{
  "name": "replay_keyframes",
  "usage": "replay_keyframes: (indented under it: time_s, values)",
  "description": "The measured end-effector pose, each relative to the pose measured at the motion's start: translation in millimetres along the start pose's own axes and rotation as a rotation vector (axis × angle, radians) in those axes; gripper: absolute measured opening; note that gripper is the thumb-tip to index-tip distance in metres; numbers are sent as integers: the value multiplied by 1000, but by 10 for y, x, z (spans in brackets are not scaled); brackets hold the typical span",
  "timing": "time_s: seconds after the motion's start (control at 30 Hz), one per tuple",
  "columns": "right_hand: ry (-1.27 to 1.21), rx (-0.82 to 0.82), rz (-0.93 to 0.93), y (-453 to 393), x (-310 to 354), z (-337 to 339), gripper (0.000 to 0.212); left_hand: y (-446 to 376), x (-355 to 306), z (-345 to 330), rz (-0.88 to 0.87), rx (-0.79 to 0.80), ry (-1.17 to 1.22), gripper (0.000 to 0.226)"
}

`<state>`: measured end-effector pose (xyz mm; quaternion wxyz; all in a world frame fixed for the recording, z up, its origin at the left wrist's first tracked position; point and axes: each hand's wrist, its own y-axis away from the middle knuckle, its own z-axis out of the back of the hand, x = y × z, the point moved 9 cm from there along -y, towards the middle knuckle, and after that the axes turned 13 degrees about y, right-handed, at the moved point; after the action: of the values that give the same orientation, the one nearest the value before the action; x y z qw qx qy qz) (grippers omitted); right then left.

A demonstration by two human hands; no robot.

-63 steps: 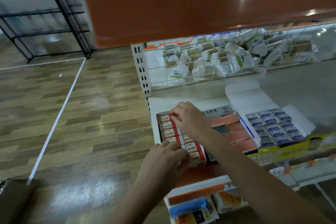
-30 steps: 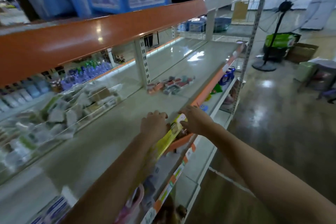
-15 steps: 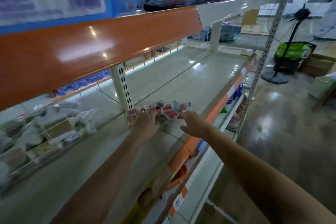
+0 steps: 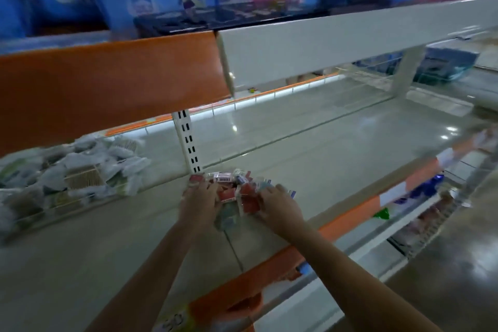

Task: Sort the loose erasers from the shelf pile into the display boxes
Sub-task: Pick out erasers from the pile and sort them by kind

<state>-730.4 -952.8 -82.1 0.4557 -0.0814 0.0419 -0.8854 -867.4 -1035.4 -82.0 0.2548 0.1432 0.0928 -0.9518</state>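
A pile of loose erasers (image 4: 237, 191), red and blue in clear wrappers, lies on the grey shelf (image 4: 323, 170) beside a white slotted upright (image 4: 188, 143). My left hand (image 4: 200, 203) touches the pile's left side, its fingertips among the red erasers. On the right side, my right hand (image 4: 277, 206) lies over the blue ones with its fingers stretched forward. The view is blurred, and I see no eraser lifted. No display box is in view.
A wire basket of white packets (image 4: 67, 178) stands at the left of the shelf. An orange and white upper shelf edge (image 4: 113, 81) hangs low over the pile. A yellow box edge (image 4: 175, 319) shows at the bottom, at the orange shelf lip (image 4: 350, 221).
My view swung from the display boxes to the right along the shelf. Both hands left the boxes, reached forward and now rest on the eraser pile.
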Motion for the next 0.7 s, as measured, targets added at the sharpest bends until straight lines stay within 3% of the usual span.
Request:
replay_keyframes:
  time_s: [0.23, 0.43, 0.7]
  values:
    - [-107, -29, 102, 28, 29, -108, 40, 316, -59, 120, 20, -125, 215, 51]
    - [-151, -6, 160, 28, 40, -150, 34, 638, -115, 244, 75, -247, 315, 32]
    - [-254, 36, 247, 107, 111, -1, 25, 1001, -78, 360, 107, -352, 389, 32]
